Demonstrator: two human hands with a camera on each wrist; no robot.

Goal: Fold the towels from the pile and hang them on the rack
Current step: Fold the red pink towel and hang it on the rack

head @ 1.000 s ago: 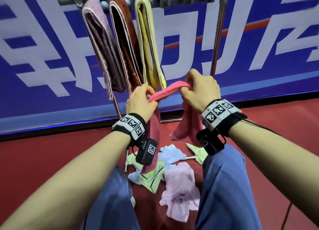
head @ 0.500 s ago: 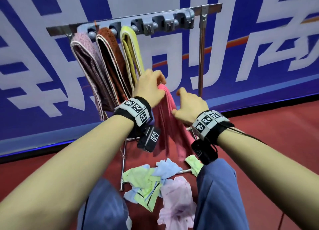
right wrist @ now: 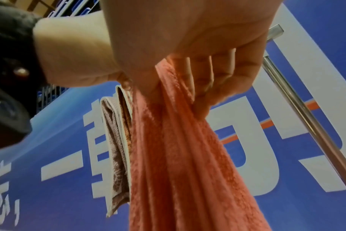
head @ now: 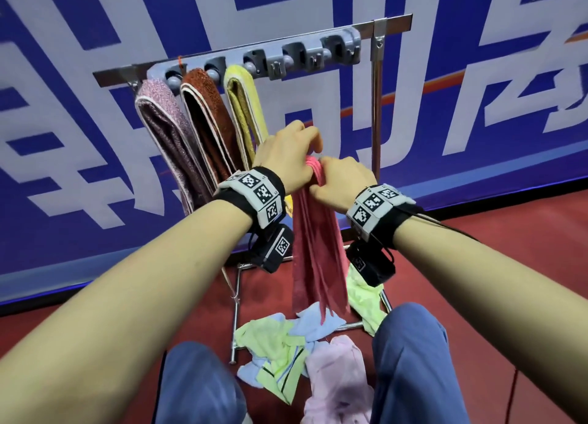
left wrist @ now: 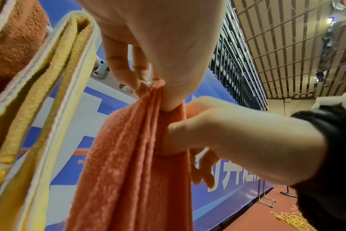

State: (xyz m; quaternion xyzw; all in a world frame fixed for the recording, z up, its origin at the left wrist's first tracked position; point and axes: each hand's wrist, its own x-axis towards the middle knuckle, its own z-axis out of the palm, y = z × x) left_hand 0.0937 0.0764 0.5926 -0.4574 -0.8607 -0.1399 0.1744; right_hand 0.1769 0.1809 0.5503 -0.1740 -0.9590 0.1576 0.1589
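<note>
Blue banner wall behind rack [head: 375,105]. Pink towel [head: 315,248] hung lengthwise below both hands; left hand [head: 288,156] pinched fold top, right hand [head: 342,182] gripped just beneath. Free clip lay above, nearer left hand.

Large white Chinese characters on the blue banner [head: 477,175] (cropped, none wholly legible), square coded markers on wristbands [head: 254,197]

Marker-tagged wristbands [head: 378,207], blue trousers [head: 410,360]
</note>
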